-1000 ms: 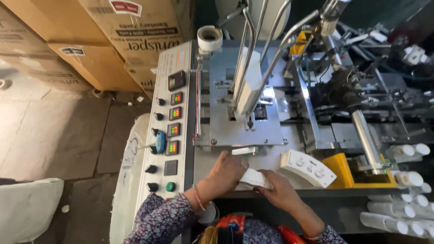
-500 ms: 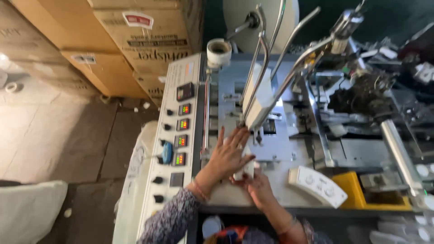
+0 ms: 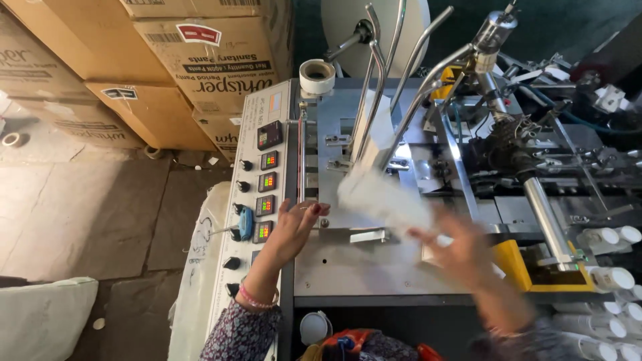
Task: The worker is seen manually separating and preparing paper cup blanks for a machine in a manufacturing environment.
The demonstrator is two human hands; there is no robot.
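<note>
Pinched loosely between the fingertips of the right hand (image 3: 461, 251), a soft white stack of flat pads (image 3: 384, 197) hangs blurred over the middle of the grey metal machine deck (image 3: 354, 271); the hand itself is smeared by motion, so how tightly the fingers close on the stack cannot be told. Its lower end meets the fingers and its upper end reaches towards the foot of the curved chrome guide rods (image 3: 381, 100) that rise from the far part of the deck. Spread and holding nothing, the left hand (image 3: 294, 230) rests on the left edge of the deck, fingertips touching the flat steel just beside a small bright metal bracket (image 3: 368, 235). A pink bangle (image 3: 257, 299) circles that wrist above a flowered sleeve (image 3: 244, 334). Just left of the hand runs the pale control panel (image 3: 257, 174), a long upright strip with black knobs, small lit displays and a blue switch. At the deck's far left corner stands a white roll of tape (image 3: 317, 76). A smooth steel roller (image 3: 545, 217) slants down the right side, ending near a yellow block (image 3: 518, 264) and a cluster of white paper tubes (image 3: 612, 277). Brown cardboard boxes (image 3: 167, 60) are stacked on the stone floor beyond the panel.
</note>
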